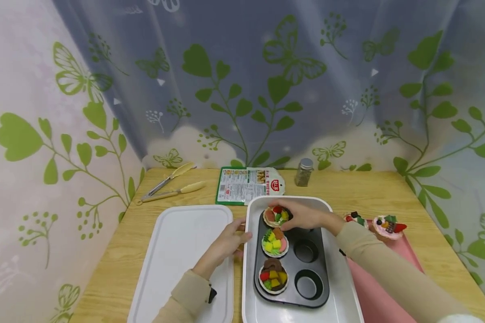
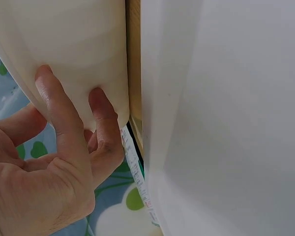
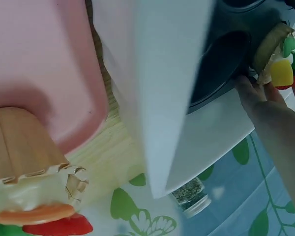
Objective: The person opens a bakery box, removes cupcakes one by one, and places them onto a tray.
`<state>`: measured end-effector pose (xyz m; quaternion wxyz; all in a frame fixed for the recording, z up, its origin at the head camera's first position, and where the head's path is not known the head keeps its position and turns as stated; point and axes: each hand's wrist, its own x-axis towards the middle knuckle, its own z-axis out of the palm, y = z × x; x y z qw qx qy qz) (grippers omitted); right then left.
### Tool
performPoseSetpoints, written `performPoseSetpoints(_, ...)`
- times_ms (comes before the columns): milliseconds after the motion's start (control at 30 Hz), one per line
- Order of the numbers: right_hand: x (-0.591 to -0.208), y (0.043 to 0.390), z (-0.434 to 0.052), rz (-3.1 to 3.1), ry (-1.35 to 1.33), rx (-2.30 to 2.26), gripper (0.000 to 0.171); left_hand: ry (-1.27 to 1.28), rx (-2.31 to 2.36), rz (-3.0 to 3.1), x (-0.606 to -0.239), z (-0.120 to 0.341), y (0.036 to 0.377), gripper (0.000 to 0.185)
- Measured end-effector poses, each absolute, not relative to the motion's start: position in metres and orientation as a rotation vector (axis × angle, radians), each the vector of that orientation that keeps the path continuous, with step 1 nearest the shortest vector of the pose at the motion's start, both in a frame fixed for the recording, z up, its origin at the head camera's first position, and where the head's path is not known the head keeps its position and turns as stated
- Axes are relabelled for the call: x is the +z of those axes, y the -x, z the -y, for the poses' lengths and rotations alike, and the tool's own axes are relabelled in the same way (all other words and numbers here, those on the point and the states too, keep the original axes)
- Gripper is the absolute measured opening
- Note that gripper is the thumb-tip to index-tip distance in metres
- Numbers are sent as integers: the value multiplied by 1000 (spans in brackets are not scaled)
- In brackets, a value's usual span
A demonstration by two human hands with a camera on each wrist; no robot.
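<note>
As the curled left hand point(image 1: 225, 243) grips the white bin point(image 1: 299, 315), the right hand point(image 1: 306, 216), pinching mid-frame's uppermost cupcake point(image 1: 273, 217), should keep it level.

A soft shadow darkens the pink tray point(image 3: 37, 46) in the dimmer right wrist view.

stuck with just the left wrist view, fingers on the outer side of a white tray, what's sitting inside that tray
Observer: A dark muffin pan sits inside the white tray.
Operator: ok and where's the right hand, nothing of it on my feed
Observer: The right hand holds a cupcake at the pan's far-left cup; I can't tell whether it is fully seated.
</note>
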<state>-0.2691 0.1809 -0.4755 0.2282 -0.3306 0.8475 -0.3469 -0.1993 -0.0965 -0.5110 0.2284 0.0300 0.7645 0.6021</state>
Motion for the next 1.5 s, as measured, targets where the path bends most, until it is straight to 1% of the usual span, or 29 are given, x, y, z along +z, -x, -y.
performPoseSetpoints(100,-475,272,-180,-2331,901,-928,74,-91,1664,-2104,-511,97,199,54)
performPoseSetpoints(367,-477,275,-170,-2407,1011,-752,71,-97,1670,-2105,-511,96,198,53)
performPoseSetpoints(600,-476,274,-163,-2508,982,-630,64,-107,1672,-2108,-511,95,196,53)
performPoseSetpoints(867,-472,277,-161,-2560,977,-492,60,-99,1669,-2112,-509,95,197,53)
performPoseSetpoints(1000,-468,279,-162,-2533,984,-567,58,-104,1673,-2107,-510,95,196,53)
performPoseSetpoints(1200,-457,277,-177,-2511,907,-752,59,-104,1674,-2096,-513,93,196,53)
performPoseSetpoints(1500,-411,263,-208,-2392,851,-1190,64,-99,1662,-2109,-512,96,199,53)
